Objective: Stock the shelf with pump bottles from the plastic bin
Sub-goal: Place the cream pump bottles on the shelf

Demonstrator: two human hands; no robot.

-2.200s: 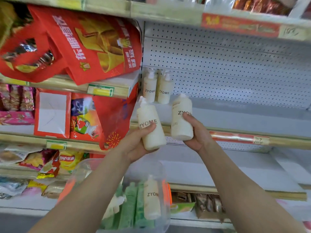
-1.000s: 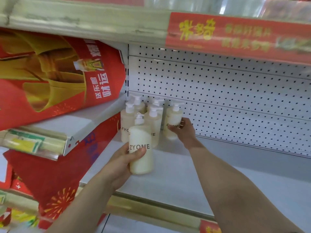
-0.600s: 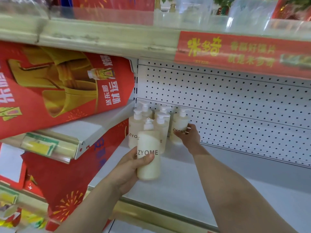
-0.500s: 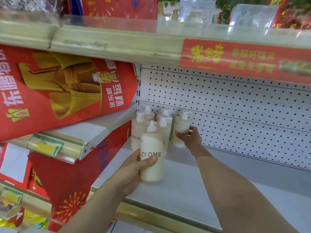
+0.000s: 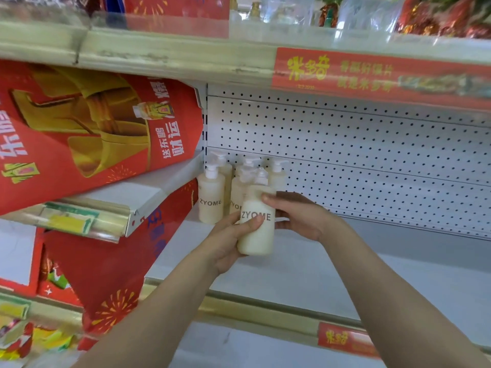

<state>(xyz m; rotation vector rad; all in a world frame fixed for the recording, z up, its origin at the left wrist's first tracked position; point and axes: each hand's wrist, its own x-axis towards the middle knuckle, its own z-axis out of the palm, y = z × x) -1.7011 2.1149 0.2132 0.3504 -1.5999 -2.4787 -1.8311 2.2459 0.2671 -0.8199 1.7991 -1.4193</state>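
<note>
Head view. Both bare arms reach in from the near edge toward the far left corner of the shelf, a white board with a worn yellowish front lip. One pump bottle, cream-coloured with a white pump head and ZYOME on the front, is held roughly upright between both hands, label facing the camera. Left hand comes up from lower left, grip closed round the bottle's lower body, thumb across the label, fingers wrapped behind out of sight. Right hand comes in from the right, grip on the same bottle: fingertips curl over its shoulder just below the pump, thumb against its right side. Can't tell if the bottle's base touches the shelf board or sits just above it. Just behind it, farther in and to the left, the standing bottles form a tight upright cluster of the same type, packed against the perforated back panel at the left end of the shelf. The held bottle overlaps the middle ones, contact unclear. Left of the cluster a side shelf sits higher and carries a big red bag with yellow artwork and white Chinese text, lying tilted. More red packaging hangs below it. The upper shelf edge carries a red strip with yellow characters, blurred, and a smaller red tag sits on the near lip at lower right
</note>
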